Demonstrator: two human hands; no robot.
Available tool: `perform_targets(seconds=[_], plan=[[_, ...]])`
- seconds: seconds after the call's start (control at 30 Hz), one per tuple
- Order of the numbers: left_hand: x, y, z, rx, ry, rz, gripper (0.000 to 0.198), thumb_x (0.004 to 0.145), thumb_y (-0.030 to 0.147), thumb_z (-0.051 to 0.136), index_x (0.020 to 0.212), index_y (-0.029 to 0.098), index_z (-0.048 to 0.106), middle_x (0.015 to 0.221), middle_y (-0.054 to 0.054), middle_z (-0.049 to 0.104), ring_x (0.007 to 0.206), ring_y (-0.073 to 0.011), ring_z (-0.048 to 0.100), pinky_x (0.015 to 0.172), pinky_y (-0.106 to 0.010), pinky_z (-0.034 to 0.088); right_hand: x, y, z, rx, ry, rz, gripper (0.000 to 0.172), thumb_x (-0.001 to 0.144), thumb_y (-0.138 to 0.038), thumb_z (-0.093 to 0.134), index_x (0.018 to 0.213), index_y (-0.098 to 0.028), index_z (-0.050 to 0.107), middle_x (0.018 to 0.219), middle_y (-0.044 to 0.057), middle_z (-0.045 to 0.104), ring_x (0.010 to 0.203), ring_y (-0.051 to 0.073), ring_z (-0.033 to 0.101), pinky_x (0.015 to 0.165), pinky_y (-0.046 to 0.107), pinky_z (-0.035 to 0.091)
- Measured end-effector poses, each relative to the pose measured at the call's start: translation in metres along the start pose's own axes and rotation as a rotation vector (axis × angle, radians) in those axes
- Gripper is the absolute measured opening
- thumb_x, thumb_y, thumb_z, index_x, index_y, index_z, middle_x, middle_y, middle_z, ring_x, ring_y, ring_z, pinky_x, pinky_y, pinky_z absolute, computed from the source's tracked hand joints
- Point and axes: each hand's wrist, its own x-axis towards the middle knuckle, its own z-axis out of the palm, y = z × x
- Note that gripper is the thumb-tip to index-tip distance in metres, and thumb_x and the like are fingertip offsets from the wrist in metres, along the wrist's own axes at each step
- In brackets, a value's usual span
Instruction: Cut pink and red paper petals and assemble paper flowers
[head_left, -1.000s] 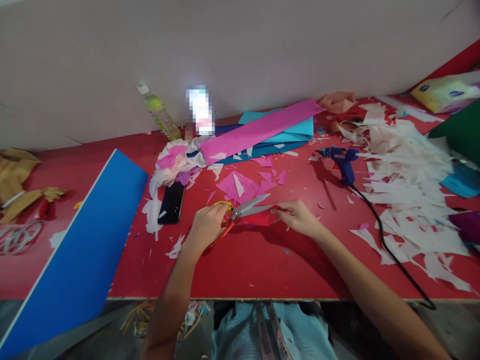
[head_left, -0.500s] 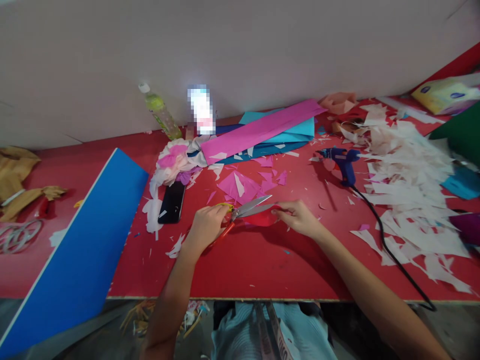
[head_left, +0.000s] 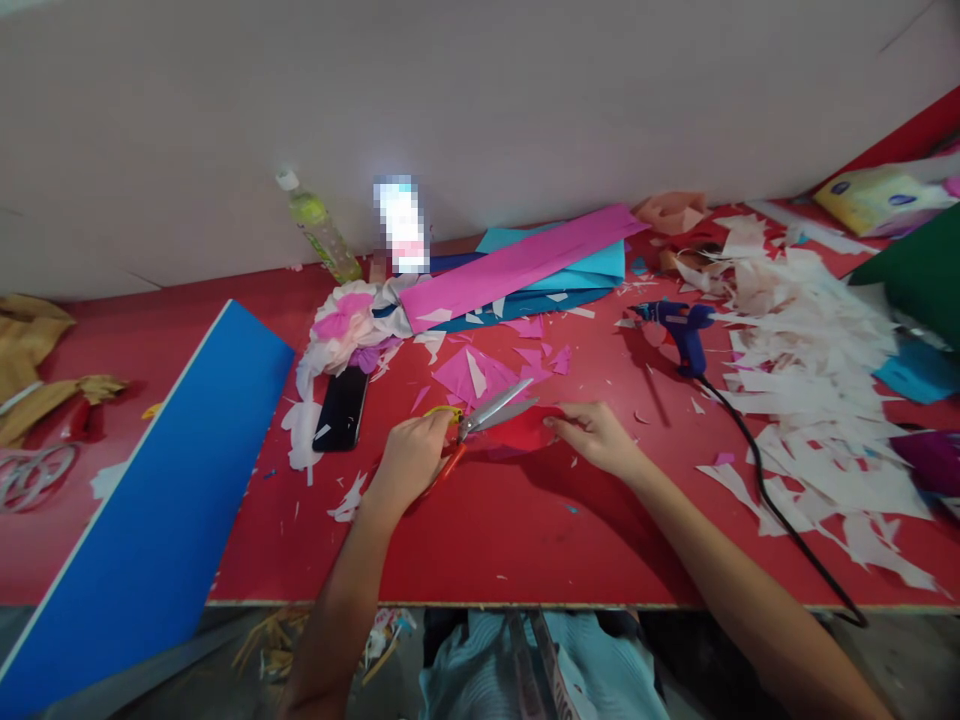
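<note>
My left hand (head_left: 411, 460) is closed around the handles of a pair of scissors (head_left: 495, 408), one handle yellow and the other orange-red. The blades point right and stand a little apart. A piece of red paper (head_left: 525, 428) lies just right of the blades, hard to tell from the red table beneath. Its right end is pinched between the thumb and fingers of my right hand (head_left: 596, 437). Behind the blades lie pink paper scraps (head_left: 472, 372). Left of my left hand is a black phone (head_left: 342, 408).
A blue board (head_left: 165, 480) overhangs the front edge at left. Pink strip (head_left: 525, 262), paper flowers (head_left: 349, 325), a bottle (head_left: 322, 230) and a lit phone (head_left: 403, 225) are at the back. To the right are a corded glue gun (head_left: 681, 330) and white paper strips (head_left: 817, 400).
The scissor blades have shifted slightly left and up, and more of the red paper shows beside them. Both hands keep their holds. The whole view has moved slightly.
</note>
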Motion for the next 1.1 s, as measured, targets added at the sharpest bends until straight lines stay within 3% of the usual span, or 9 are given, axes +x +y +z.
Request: perform_targets(seconds=[0.27,0.57,0.87,1.1], plan=[[-0.0005,-0.0006,-0.0003,0.016,-0.021,0.023,0.027,0.079,0.011,0.051,0.107,0.014,0.054,0.098,-0.009,0.068,0.086,-0.0201,0.065,0.076,-0.030,0.049,-0.0004,0.0003,0.0003,-0.013,-0.008,0.017,0.028,0.081,-0.033,0.044,0.062,-0.015,0.053,0.056,-0.001,0.045,0.054,0.010,0.039,0.051,0.024,0.031],[0.0001,0.0011,-0.0003,-0.010,-0.017,0.062,0.030,0.078,0.011,0.053,0.107,0.015,0.055,0.107,-0.010,0.066,0.096,-0.0223,0.064,0.081,-0.033,0.050,-0.0005,-0.0011,-0.0041,-0.124,-0.025,-0.075,0.028,0.083,-0.031,0.042,0.059,-0.017,0.046,0.052,-0.003,0.038,0.050,0.009,0.034,0.049,0.022,0.029],[0.0013,0.0022,0.0007,-0.003,-0.018,0.069,0.029,0.078,0.012,0.054,0.107,0.015,0.057,0.107,-0.011,0.067,0.097,-0.0223,0.064,0.082,-0.034,0.050,-0.0019,0.0012,-0.0076,-0.240,-0.054,-0.153,0.022,0.080,-0.019,0.041,0.062,-0.016,0.053,0.052,-0.001,0.048,0.047,0.009,0.038,0.050,0.022,0.031],[-0.0017,-0.0033,-0.0031,0.032,-0.061,0.054,0.031,0.077,0.012,0.054,0.107,0.017,0.056,0.105,-0.009,0.067,0.095,-0.0225,0.064,0.080,-0.033,0.049,-0.0035,-0.0046,-0.0095,-0.282,-0.079,-0.172,0.024,0.079,-0.016,0.041,0.082,-0.015,0.065,0.065,0.006,0.064,0.053,0.013,0.054,0.055,0.023,0.038]])
